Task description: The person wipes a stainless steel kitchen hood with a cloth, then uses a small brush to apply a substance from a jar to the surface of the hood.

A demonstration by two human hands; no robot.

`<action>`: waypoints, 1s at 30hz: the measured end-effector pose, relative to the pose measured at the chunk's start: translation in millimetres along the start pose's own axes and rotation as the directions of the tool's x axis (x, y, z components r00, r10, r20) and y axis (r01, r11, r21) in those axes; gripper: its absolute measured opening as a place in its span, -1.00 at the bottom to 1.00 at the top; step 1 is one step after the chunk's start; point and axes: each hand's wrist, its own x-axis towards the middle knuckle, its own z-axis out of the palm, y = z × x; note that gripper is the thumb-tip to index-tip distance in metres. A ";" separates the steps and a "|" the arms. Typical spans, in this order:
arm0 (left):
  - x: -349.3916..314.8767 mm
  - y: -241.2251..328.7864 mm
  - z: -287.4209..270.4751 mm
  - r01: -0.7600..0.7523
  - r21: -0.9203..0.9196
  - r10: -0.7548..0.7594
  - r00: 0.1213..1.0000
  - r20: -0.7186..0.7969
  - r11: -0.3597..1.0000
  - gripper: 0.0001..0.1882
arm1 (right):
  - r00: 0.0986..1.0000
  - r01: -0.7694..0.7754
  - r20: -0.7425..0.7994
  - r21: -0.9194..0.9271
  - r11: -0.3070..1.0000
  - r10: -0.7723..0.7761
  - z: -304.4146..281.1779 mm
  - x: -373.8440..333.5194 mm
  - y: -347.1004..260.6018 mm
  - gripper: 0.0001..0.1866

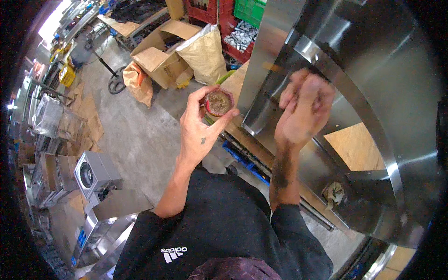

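Fingers (198, 96) and thumb of the left hand (197, 128) are closed around a small, round, reddish-sided container with a mottled brown top (218, 103), which is held in the air beyond the black short-sleeved shirt (224, 210). Whether the brown surface is a lid or the contents cannot be told. By its size against the hand, the container is judged light enough for one-handed carrying; its wall appears stiff, though glass, plastic or metal cannot be distinguished, so fragility is best assumed. Some slipperiness may be expected if the sides are smeared. It is best gripped by the side wall, as is done here, with the top left uncovered and kept level.

To the right, the right hand (305, 107) is raised over a large, shiny grey metal panel with a curved strip (373, 205). Its fingers look curled, but they are blurred, and whether anything is pinched cannot be told. On the metal, a crumpled beige cloth (334, 193) is left lying.

Farther off, a tan woven sack (203, 53) is seen beside an open brown cardboard box (154, 58), with a red plastic crate (203, 14) behind.
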 end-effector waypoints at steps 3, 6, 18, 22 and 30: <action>7.1 -6.7 -10.1 0.008 -0.027 -0.006 0.998 0.065 1.000 -0.37 | 0.997 -0.037 0.058 -0.266 0.963 0.054 5.8 -51.7 -0.5 -0.87; 17.2 -11.9 -22.2 0.032 -0.062 -0.022 0.988 0.154 0.998 -0.37 | 0.945 0.291 0.301 -0.596 0.748 -0.127 6.3 -71.2 18.0 -0.81; 48.1 -46.6 -98.9 -0.108 -0.142 0.155 0.914 0.375 0.984 -0.34 | 0.916 0.398 0.344 -0.838 0.372 -0.207 88.8 -127.7 54.1 -0.73; 45.9 -55.8 -108.9 -0.049 -0.208 0.134 0.899 0.417 0.977 -0.34 | 0.943 0.318 0.254 -0.880 0.353 -0.217 103.5 -147.4 54.2 -0.79; 36.9 -55.6 -123.3 0.068 -0.157 0.017 0.874 0.485 0.985 -0.36 | 0.879 0.109 -0.174 -0.833 0.542 -0.443 83.2 -158.5 37.3 -0.82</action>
